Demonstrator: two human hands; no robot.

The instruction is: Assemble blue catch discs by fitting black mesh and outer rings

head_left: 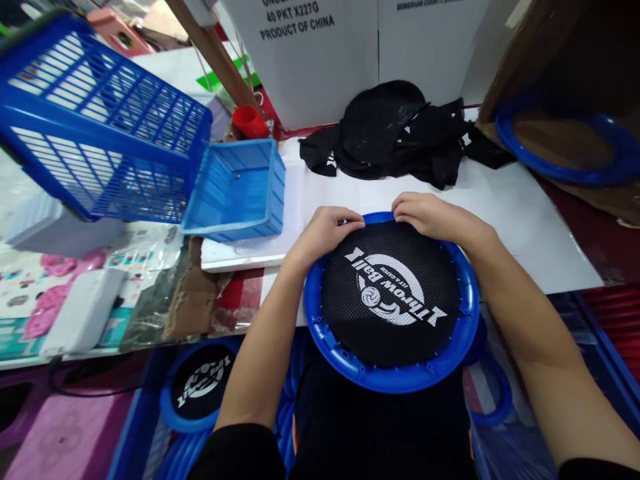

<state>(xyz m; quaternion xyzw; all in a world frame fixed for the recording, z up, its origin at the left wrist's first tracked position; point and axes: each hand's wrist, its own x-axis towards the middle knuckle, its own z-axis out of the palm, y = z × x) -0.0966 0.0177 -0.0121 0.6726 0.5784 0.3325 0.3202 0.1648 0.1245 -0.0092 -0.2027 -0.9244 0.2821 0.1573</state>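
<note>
A round blue plastic hoop with a black mesh disc printed "Throw Ball" in white rests at the table's near edge, in front of me. My left hand is curled over the far left of the rim, fingers pinching the mesh edge there. My right hand is curled over the far top of the rim, fingertips pressed on the mesh edge beside the left hand. Both forearms run along the hoop's sides.
A pile of black mesh cloths lies beyond the hoop on the white table sheet. A small blue tray and a large blue basket sit left. An empty blue hoop lies far right. A finished disc sits below left.
</note>
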